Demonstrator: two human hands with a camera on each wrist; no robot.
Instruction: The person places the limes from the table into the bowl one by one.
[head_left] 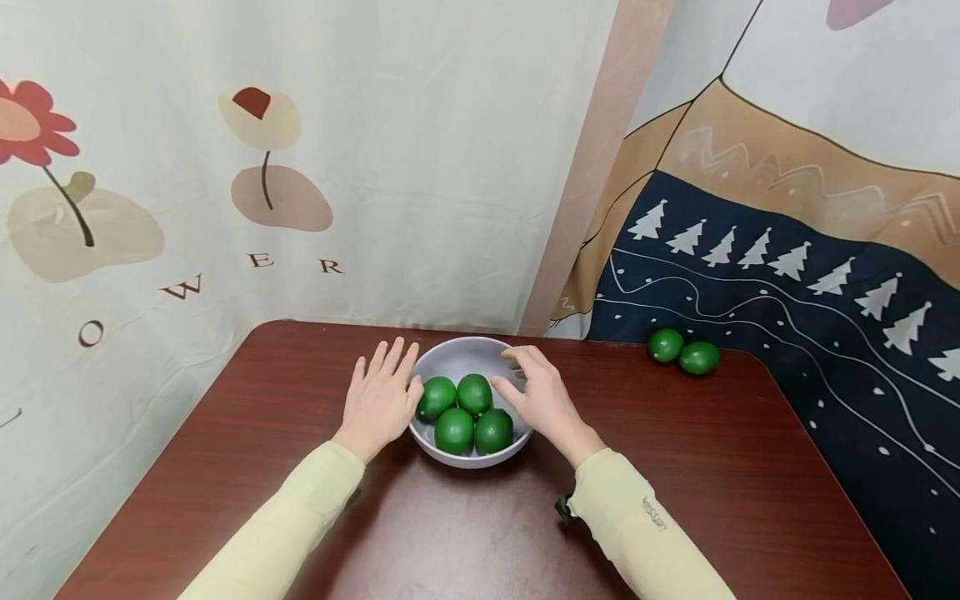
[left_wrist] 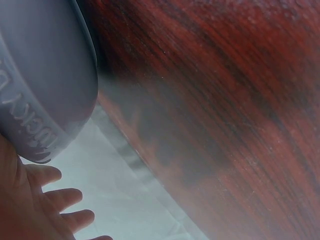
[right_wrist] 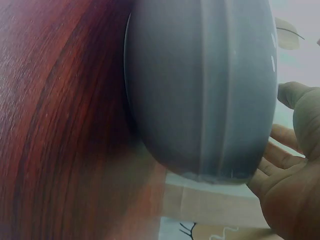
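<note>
A grey-lilac bowl (head_left: 470, 461) stands on the table, and inside it lie several green limes (head_left: 453, 431). Beside its left rim my left hand (head_left: 381, 400) is spread flat with fingers straight, the thumb right at the rim. My right hand (head_left: 546, 400) hovers over the right rim, its fingers loosely bent and the thumb above the inside of the bowl, holding nothing. In the left wrist view, raised lettering runs along the outer wall of the bowl (left_wrist: 55, 65). The right wrist view has the fingers (right_wrist: 285, 155) at the edge of the bowl (right_wrist: 200, 90).
Two more limes (head_left: 698, 357) lie close together near the table's back right corner. The dark red wooden table (head_left: 480, 533) ends at a pale printed curtain (head_left: 420, 167) behind. A dark blue cloth with white trees (head_left: 750, 283) hangs at the right.
</note>
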